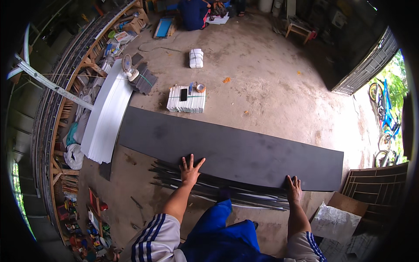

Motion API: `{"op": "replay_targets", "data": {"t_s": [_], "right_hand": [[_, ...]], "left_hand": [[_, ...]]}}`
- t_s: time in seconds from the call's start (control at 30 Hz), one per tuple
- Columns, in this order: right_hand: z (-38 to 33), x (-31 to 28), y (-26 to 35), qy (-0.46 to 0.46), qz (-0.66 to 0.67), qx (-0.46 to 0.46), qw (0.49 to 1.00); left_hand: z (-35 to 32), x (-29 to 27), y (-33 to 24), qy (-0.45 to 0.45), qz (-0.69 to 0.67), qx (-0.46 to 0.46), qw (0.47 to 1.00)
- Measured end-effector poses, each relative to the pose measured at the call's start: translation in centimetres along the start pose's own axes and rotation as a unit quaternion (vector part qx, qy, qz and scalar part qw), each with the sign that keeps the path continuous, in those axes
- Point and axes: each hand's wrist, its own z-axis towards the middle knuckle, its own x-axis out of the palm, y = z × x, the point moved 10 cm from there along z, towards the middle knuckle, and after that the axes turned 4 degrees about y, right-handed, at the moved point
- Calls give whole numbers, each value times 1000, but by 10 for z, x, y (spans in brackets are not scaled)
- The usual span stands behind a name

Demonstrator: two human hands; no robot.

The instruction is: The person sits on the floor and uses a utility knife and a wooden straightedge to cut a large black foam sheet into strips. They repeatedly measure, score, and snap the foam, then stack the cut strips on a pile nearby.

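Note:
A long dark grey sheet (231,146) stretches across the floor area in front of me. My left hand (190,171) lies on its near edge, open, with the fingers spread flat. Further right, my right hand (294,187) rests on the same edge near the sheet's right end; its fingers are stretched out on the surface, and its thumb is not clearly visible. Below the near edge, a stack of thin dark and white strips (174,178) sticks out, partly hidden by the sheet and my legs.
Long white sheets (102,115) lie stacked at the left, with a fan (129,67) at their far end. A bundle of white pieces (185,105) carries a phone and a tape roll. Another white bundle (196,58) stands farther off. A person (191,14) crouches at the back.

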Motion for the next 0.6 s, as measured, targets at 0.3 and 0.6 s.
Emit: {"op": "replay_targets", "data": {"t_s": [0.3,0.6], "right_hand": [[16,20,4,-23,65,2,998],[10,2,13,20,37,-31,999]], "left_hand": [[12,-12,11,6,15,13,1000],[-2,-8,16,18,41,-4,999]]}}
